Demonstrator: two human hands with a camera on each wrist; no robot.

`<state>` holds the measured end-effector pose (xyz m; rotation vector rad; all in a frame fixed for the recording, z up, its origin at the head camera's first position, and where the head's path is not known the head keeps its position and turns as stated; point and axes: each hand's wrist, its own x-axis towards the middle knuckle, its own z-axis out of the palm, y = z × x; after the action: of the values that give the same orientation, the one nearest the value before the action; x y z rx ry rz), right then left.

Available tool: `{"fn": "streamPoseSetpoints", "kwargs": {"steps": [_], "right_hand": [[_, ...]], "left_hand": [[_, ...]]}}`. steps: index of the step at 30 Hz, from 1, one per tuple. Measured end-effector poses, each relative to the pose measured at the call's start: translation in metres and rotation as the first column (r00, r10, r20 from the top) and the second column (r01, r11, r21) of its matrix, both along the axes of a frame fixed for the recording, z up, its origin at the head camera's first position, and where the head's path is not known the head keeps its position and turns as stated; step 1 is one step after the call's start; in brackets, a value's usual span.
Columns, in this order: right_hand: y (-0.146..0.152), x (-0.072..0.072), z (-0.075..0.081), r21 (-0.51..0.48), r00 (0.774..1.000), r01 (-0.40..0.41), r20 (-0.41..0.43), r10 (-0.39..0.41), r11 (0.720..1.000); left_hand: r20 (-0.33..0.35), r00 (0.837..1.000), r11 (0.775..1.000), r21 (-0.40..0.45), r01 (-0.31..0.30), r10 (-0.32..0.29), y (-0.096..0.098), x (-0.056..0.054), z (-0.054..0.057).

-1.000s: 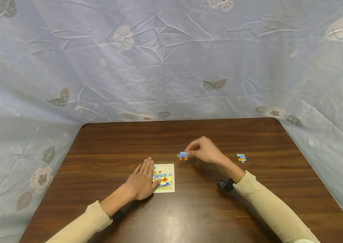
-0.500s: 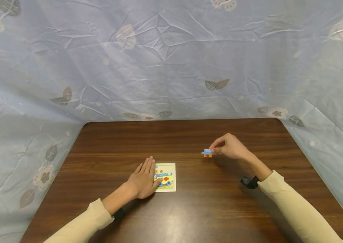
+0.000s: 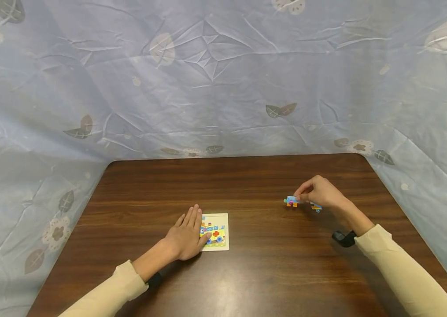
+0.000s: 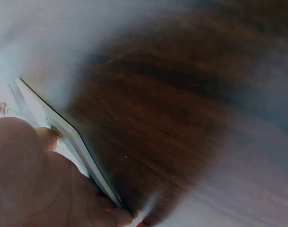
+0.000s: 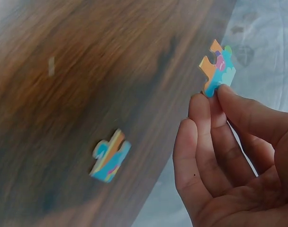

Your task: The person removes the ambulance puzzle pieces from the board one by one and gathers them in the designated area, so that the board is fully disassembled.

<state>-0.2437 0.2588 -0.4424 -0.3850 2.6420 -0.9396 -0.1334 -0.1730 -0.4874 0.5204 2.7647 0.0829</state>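
Observation:
My right hand [image 3: 322, 192] pinches a blue and orange jigsaw puzzle piece [image 3: 291, 201] between thumb and fingertips above the table. The right wrist view shows this same piece [image 5: 219, 68] held by one edge. A second puzzle piece [image 5: 110, 156], blue with an orange stripe, lies flat on the wood below that hand, partly covered by it in the head view. On the left, my left hand [image 3: 185, 233] rests with straight fingers along a square puzzle board [image 3: 226, 233], the thumb over its picture of a yellow vehicle with a red cross. That hand hides the board's left part.
The dark wooden table [image 3: 247, 281] has a rounded far corner on each side. Patterned blue-grey cloth [image 3: 215, 88] hangs behind it and along both sides. A black wrist strap device [image 3: 343, 238] sits under the right wrist.
My right hand has carried the puzzle piece to the right, away from the board, and now hovers near the second piece. The left hand has stayed on the board.

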Motion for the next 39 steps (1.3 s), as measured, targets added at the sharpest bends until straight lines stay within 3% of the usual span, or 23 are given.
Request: {"fn": "streamPoseSetpoints", "kwargs": {"steps": [16,28,39], "right_hand": [[0.019,-0.015,-0.009,0.04,0.994,0.009,0.106,-0.013,0.999],[0.013,-0.017,-0.015,0.106,0.998,0.001,0.07,-0.009,0.994],[0.002,-0.01,-0.015,0.198,1.0,0.022,-0.016,-0.019,0.98]], "left_hand": [[0.002,1.0,1.0,0.011,-0.007,0.007,0.0,0.0,-0.001],[0.003,1.0,1.0,0.003,-0.002,0.002,-0.001,-0.001,-0.002],[0.004,1.0,1.0,0.003,-0.004,0.004,0.0,-0.001,-0.003]]}}
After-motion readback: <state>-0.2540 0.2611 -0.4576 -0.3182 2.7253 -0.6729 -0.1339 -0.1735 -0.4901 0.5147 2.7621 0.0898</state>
